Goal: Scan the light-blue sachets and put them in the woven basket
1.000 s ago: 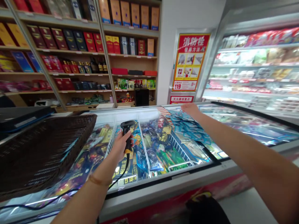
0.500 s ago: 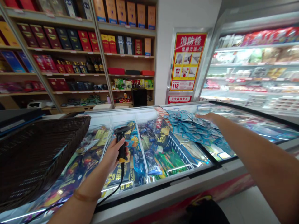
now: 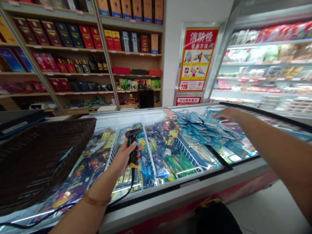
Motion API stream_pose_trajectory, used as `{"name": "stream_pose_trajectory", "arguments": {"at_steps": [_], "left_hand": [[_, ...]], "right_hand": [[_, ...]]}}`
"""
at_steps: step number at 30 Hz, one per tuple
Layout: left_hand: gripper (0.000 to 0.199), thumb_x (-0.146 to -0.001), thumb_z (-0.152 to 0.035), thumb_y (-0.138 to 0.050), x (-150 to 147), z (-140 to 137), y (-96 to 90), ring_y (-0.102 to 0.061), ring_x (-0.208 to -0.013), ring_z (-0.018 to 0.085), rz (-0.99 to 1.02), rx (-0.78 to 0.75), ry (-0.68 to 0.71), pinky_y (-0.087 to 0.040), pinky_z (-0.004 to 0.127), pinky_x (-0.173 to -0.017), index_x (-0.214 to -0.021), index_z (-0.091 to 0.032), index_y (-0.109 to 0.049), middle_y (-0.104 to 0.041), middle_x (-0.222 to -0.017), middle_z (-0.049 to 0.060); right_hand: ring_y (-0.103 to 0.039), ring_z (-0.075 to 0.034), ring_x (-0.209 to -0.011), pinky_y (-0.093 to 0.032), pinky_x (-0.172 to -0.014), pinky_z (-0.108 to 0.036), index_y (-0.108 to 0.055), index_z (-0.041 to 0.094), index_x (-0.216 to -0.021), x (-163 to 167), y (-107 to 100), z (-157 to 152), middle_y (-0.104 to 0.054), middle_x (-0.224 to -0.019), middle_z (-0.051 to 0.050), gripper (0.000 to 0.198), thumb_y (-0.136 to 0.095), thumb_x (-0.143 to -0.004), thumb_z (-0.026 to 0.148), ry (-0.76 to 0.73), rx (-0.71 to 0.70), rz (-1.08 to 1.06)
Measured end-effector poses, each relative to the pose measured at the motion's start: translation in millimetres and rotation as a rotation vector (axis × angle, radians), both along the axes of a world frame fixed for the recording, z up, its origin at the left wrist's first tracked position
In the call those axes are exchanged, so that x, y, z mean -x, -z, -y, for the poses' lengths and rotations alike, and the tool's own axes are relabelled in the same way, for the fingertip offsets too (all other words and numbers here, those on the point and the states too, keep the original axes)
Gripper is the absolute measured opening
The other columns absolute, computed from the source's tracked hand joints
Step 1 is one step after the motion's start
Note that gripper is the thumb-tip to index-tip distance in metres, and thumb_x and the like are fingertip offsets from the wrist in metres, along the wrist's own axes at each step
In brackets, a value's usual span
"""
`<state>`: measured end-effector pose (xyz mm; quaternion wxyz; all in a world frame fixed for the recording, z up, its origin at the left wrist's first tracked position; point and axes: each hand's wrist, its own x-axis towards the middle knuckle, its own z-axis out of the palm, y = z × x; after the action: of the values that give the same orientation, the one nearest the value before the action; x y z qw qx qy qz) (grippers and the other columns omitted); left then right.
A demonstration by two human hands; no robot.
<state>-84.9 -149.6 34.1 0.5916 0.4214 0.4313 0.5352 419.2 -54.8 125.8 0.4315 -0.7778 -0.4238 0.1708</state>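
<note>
My left hand [image 3: 130, 152] is wrapped round the grip of a black barcode scanner [image 3: 133, 138], which has a yellow-trimmed base and a black cable trailing down to the left. It is held above the chest freezer's wire baskets. On the right, my right hand [image 3: 226, 115] reaches over a spread pile of blue packets [image 3: 202, 130] lying on the freezer's glass top. Its fingers close on the edge of one blue packet [image 3: 211, 118], tilted up at the top of the pile. The fingertips are partly blurred.
A dark wicker basket [image 3: 44, 156] stands on the freezer at the left. Frozen packs [image 3: 175, 162] fill the wire baskets below. The freezer's front rim [image 3: 170, 198] runs across near my body. Stocked shelves [image 3: 131, 60] and a lit display fridge [image 3: 268, 71] stand behind.
My left hand has moved slightly right and the scanner now points more to the right. My right hand has risen a little, with a blue packet tilted up at its fingers.
</note>
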Motion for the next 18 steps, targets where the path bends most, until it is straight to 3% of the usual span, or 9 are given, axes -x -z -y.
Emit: {"name": "stream_pose_trajectory", "arguments": {"at_steps": [3, 5, 7, 9, 12, 15, 18], "left_hand": [[0.045, -0.070, -0.045, -0.081, -2, 2, 2.2, -0.058, -0.054, 0.011, 0.015, -0.037, 0.022, -0.048, 0.024, -0.046, -0.095, -0.020, -0.052, -0.063, -0.078, -0.001], [0.046, -0.070, -0.047, -0.080, -4, 2, 3.0, -0.057, -0.052, 0.011, 0.009, -0.077, 0.025, -0.047, 0.024, -0.045, -0.095, -0.021, -0.051, -0.064, -0.078, -0.001], [0.048, -0.069, -0.049, -0.080, -4, 1, 2.6, -0.055, -0.049, 0.010, -0.013, -0.121, 0.008, -0.044, 0.023, -0.043, -0.094, -0.021, -0.050, -0.063, -0.076, -0.002], [0.050, -0.068, -0.052, -0.080, -2, 1, 0.4, -0.052, -0.047, 0.009, -0.029, -0.155, -0.033, -0.041, 0.022, -0.042, -0.093, -0.022, -0.049, -0.061, -0.073, -0.003], [0.051, -0.067, -0.054, -0.079, 5, 0, -5.6, -0.050, -0.046, 0.008, -0.030, -0.191, -0.116, -0.039, 0.021, -0.040, -0.092, -0.022, -0.048, -0.059, -0.070, -0.005], [0.048, -0.070, -0.054, -0.077, 10, 0, -10.5, -0.049, -0.046, 0.008, -0.054, -0.208, -0.153, -0.039, 0.021, -0.041, -0.091, -0.022, -0.047, -0.056, -0.067, -0.006], [0.050, -0.069, -0.055, -0.077, 11, -1, -10.4, -0.048, -0.044, 0.008, -0.121, -0.202, -0.144, -0.037, 0.021, -0.040, -0.092, -0.023, -0.046, -0.055, -0.064, -0.007]], "right_hand": [[-0.068, -0.013, -0.076, -0.053, -0.084, -0.035, -0.071, 0.014, -0.087, 33, -14, 2, -0.075, -0.090, -0.011, 0.013, -0.078, -0.078, 0.009, -0.214, 0.047, -0.277], [-0.069, -0.012, -0.076, -0.051, -0.084, -0.035, -0.073, 0.012, -0.098, 66, -15, 0, -0.076, -0.088, -0.010, 0.018, -0.071, -0.083, 0.003, -0.355, -0.033, -0.359], [-0.070, -0.013, -0.074, -0.052, -0.084, -0.036, -0.074, 0.012, -0.096, 109, -6, -6, -0.076, -0.085, -0.009, 0.019, -0.072, -0.080, 0.002, -0.432, -0.112, -0.456], [-0.071, -0.016, -0.073, -0.054, -0.083, -0.036, -0.073, 0.013, -0.088, 160, 11, -17, -0.076, -0.083, -0.009, 0.013, -0.078, -0.077, 0.008, -0.587, -0.133, -0.611], [-0.071, -0.018, -0.073, -0.057, -0.075, -0.032, -0.071, 0.018, -0.083, 239, 47, -35, -0.075, -0.077, -0.004, 0.021, -0.087, -0.070, 0.024, -0.709, -0.174, -0.782], [-0.070, -0.018, -0.069, -0.057, -0.070, -0.031, -0.067, 0.021, -0.083, 306, 80, -49, -0.073, -0.071, -0.001, 0.023, -0.084, -0.073, 0.033, -0.671, -0.235, -0.927], [-0.066, -0.016, -0.063, -0.054, -0.066, -0.028, -0.064, 0.021, -0.080, 344, 103, -56, -0.067, -0.062, 0.002, 0.029, -0.082, -0.072, 0.042, -0.697, -0.265, -0.910]]}}
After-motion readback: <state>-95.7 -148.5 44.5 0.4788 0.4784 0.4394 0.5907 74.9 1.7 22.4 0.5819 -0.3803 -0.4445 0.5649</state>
